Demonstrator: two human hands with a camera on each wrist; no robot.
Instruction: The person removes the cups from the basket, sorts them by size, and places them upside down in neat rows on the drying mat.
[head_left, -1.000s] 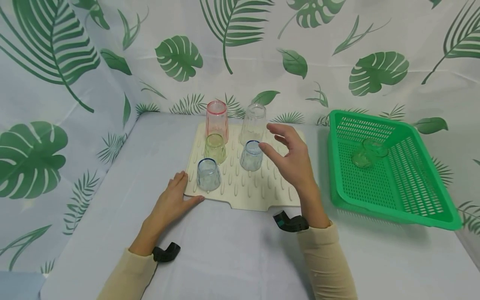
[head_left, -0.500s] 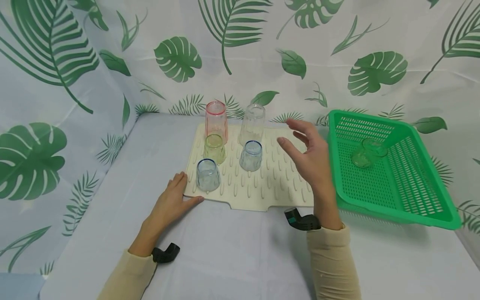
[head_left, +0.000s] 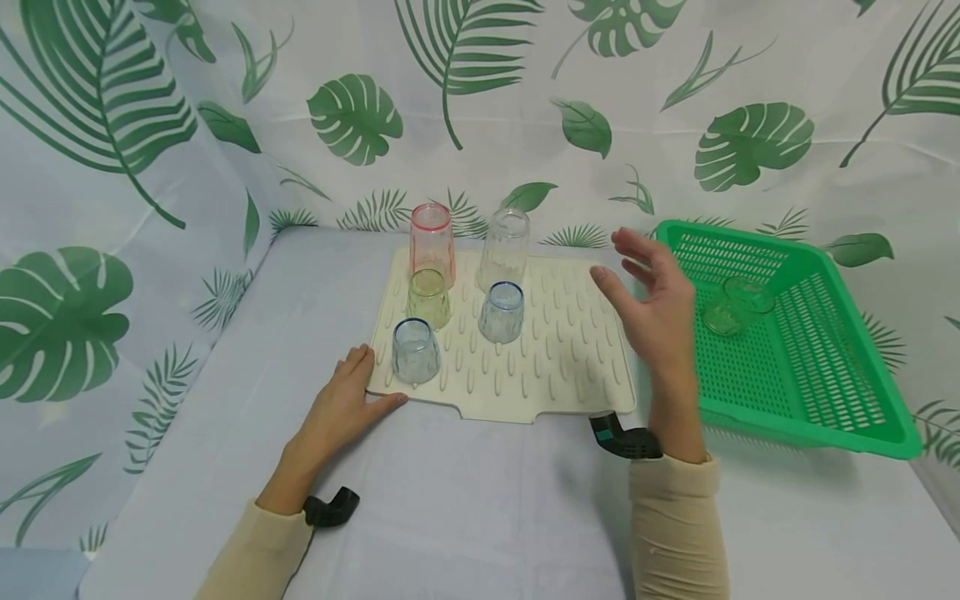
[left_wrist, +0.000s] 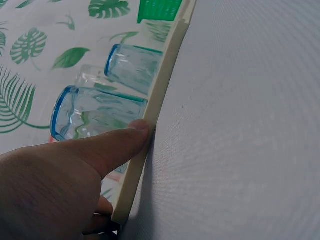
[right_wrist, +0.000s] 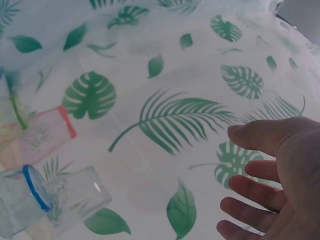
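Note:
My left hand (head_left: 341,412) rests at the front left corner of a cream ridged drying mat (head_left: 555,358). Its thumb touches the front edge; its fingers lie along the left edge. My right hand (head_left: 660,308) hangs in the air between the mat and the green basket, fingers spread and holding nothing. On the mat stand a blue-rimmed glass (head_left: 416,358) at front left, a second blue-rimmed glass (head_left: 502,315), a short yellow-green glass (head_left: 429,302), a tall red-rimmed glass (head_left: 432,242) and a tall clear glass (head_left: 506,246).
The green plastic basket (head_left: 678,392) stands right of the mat, with greenish clear glassware (head_left: 738,308) lying inside. A white cloth (head_left: 465,508) covers the table. Behind rises a leaf-printed curtain (head_left: 487,158).
My right hand has moved right, away from the second blue-rimmed glass, toward the basket. The left hand and the glasses have stayed in place.

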